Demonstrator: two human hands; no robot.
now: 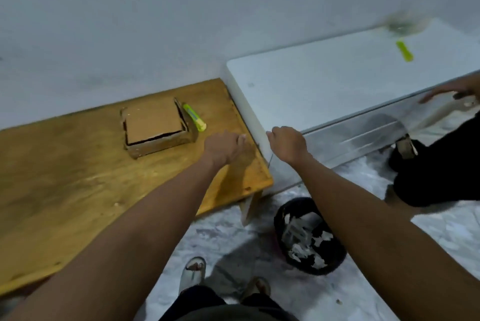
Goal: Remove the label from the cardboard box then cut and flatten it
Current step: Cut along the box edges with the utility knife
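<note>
1. Feet (pixel 193 272) in sandals, on a pale floor.
2. Black bin (pixel 309 236) beside them, holding white scraps.
3. Left hand (pixel 224 146): over the wooden table (pixel 65 190) near its right end, fingers curled in, empty.
4. Right hand (pixel 287 142): at the white table (pixel 324 81) edge, fingers curled; cannot tell if it grips.
5. Box (pixel 155 125): on the wooden table, top flaps down, well apart from both hands.
6. Green cutter (pixel 194 116): touching the box's right side.
7. Second cutter (pixel 404 50): far on the white table.

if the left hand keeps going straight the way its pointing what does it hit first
Probably the yellow-green utility knife lying beside the cardboard box. The left hand points up the wooden table toward it; depth is unclear.
</note>
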